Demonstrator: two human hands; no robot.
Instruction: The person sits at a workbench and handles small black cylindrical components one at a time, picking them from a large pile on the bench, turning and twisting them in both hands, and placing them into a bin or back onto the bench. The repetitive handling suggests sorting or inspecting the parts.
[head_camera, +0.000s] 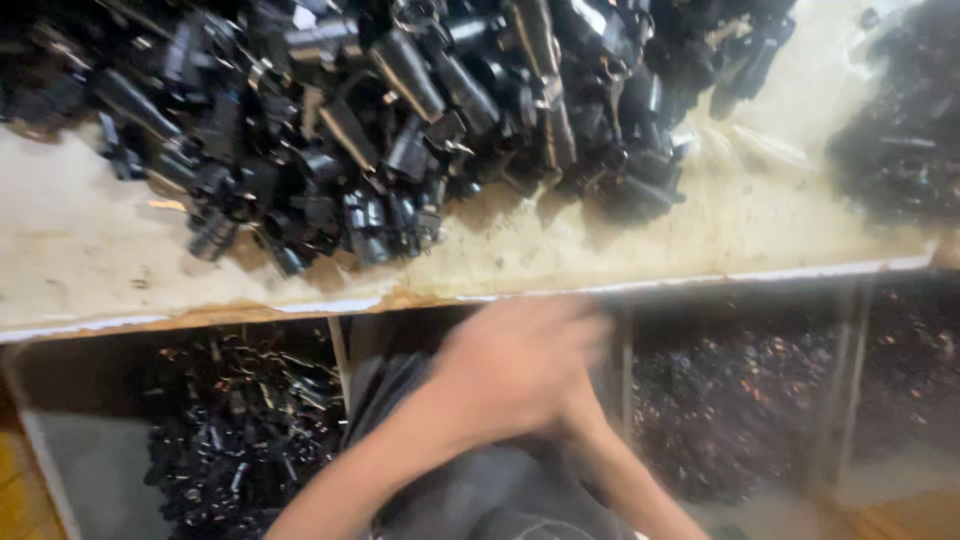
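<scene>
My left hand (520, 360) is a motion-blurred shape just below the table's front edge, over a dark middle bin (385, 375). Its forearm runs in from the lower left. My right hand (578, 415) lies mostly behind the left one, with only the wrist and forearm showing from the lower right. The two hands meet or overlap, and the blur hides the fingers and anything held. A big heap of black tube-shaped parts (400, 120) lies on the worn pale table (90, 240), well above both hands.
A second dark heap (900, 130) sits at the table's far right on clear plastic sheet (800, 95). Under the table edge, a left bin (240, 430) holds small shiny black pieces. A right bin (730, 400) holds fine dark bits. Thin dividers separate the bins.
</scene>
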